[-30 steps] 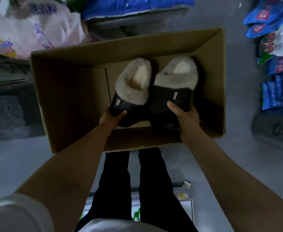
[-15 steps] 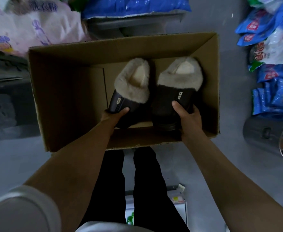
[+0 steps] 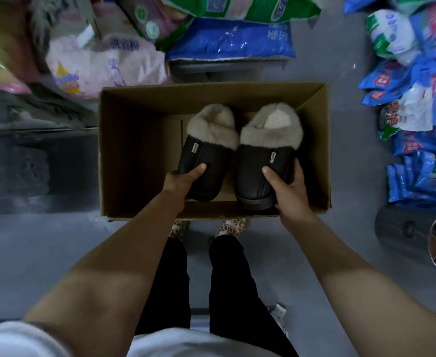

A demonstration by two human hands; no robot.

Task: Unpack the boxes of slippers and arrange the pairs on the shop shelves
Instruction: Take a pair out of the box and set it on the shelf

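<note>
An open cardboard box [image 3: 139,155] stands on the grey floor in front of my feet. Over its inside I hold a pair of dark slippers with cream fleece lining, toes towards me. My left hand [image 3: 183,180] grips the left slipper [image 3: 206,161] near its toe, thumb on top. My right hand [image 3: 289,188] grips the right slipper [image 3: 260,166] at its toe and outer side. The slippers sit side by side, almost touching. The rest of the box looks bare inside.
Large bags of goods [image 3: 227,39] are piled behind the box, with a pink one [image 3: 101,65] to the left. Several blue packets [image 3: 418,130] line the right side. A metal pot [image 3: 415,228] stands at the right. A dark low shelf [image 3: 18,150] is at the left.
Both hands have lifted the pair of slippers up inside the box. My head has pulled back, so the box looks smaller and my feet show below it.
</note>
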